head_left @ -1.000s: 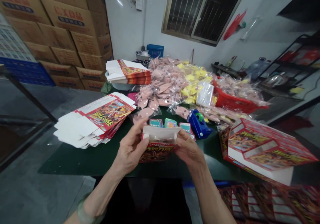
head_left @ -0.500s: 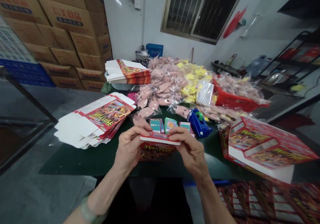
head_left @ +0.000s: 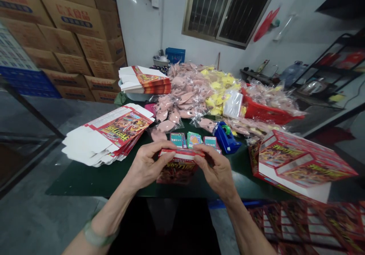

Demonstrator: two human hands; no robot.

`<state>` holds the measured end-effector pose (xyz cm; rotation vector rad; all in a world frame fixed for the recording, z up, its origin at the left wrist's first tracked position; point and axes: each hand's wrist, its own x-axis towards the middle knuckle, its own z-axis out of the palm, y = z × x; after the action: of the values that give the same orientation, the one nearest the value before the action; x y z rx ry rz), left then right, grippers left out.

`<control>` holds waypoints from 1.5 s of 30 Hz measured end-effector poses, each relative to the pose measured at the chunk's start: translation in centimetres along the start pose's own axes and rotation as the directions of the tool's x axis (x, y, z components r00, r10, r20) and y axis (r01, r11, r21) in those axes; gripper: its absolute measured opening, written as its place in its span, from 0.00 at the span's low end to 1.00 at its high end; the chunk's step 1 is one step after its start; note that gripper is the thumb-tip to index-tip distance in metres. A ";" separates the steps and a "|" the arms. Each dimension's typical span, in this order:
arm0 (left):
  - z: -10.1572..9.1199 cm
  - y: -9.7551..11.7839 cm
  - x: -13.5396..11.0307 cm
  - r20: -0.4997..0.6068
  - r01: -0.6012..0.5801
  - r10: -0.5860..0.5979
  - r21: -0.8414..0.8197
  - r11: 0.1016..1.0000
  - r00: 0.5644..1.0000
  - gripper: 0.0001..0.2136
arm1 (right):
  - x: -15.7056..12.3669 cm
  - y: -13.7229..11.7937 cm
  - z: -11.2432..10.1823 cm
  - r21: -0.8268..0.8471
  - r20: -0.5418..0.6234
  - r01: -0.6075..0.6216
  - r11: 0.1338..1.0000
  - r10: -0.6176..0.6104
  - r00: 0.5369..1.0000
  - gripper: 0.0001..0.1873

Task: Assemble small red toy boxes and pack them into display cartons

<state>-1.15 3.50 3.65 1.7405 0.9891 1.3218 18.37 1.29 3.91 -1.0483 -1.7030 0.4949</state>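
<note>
Held red box (head_left: 176, 172) upright at near middle of green table (head_left: 85, 181), printed front facing near side. Pinched top flap (head_left: 184, 154) at both ends, left hand (head_left: 149, 163) at left end, right hand (head_left: 216, 169) at right end. Set each thumb on near side, index finger on top, tips closing on flap edge. Bent other fingers of both hands in behind index fingers; partly hidden, couldn't tell how many touched box. Couldn't tell flap tucked in or only folded over. Wore pale green bracelet (head_left: 98, 236) on left wrist.

Had three card stacks (head_left: 178, 140) side by side just beyond box, blue tape dispenser (head_left: 226, 143) just right of those, green roll (head_left: 226, 129) in it. Noted flat cartons (head_left: 119, 131) piled at left of table, second pile (head_left: 151, 81) farther back, assembled boxes (head_left: 285, 154) at right. Saw big heap of bagged pink toys (head_left: 185, 89) at far middle, bagged yellow toys (head_left: 221, 80) just right, clear plastic packet (head_left: 233, 103) against these, red basket (head_left: 268, 115) of more bagged toys farther right. Spotted brown cartons (head_left: 76, 17) stacked far left, barred window (head_left: 225, 11) in far wall, more printed boxes (head_left: 336, 220) low at near right.
</note>
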 end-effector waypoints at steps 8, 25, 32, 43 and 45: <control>2.4 -1.0 -1.9 -0.210 -0.112 0.068 -0.205 0.972 0.975 0.04 | -0.8 -0.7 0.8 0.012 -0.056 0.041 0.999 -0.040 0.998 0.07; 0.0 0.1 -0.3 -0.033 -0.163 0.160 -0.138 0.977 0.987 0.03 | -1.0 -0.9 1.0 -0.013 -0.079 0.128 0.992 -0.129 0.989 0.09; 0.7 -1.1 -1.4 -0.061 -0.276 0.273 -0.046 0.960 0.960 0.08 | -1.8 -0.7 1.6 -0.125 -0.138 0.228 0.966 -0.244 0.960 0.13; 2.4 -3.1 -2.3 -0.148 -0.447 0.458 0.099 0.889 0.877 0.21 | -4.5 1.6 6.2 -0.310 -0.280 0.240 0.920 -0.329 0.902 0.24; 2.5 -3.2 -2.4 -0.143 -0.443 0.453 0.094 0.891 0.880 0.21 | -4.5 1.8 6.7 -0.318 -0.306 0.220 0.922 -0.319 0.897 0.23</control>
<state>0.37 2.52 -0.65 2.0128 0.7346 1.7633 13.38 -0.43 -2.42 -1.0004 -1.5840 -0.1165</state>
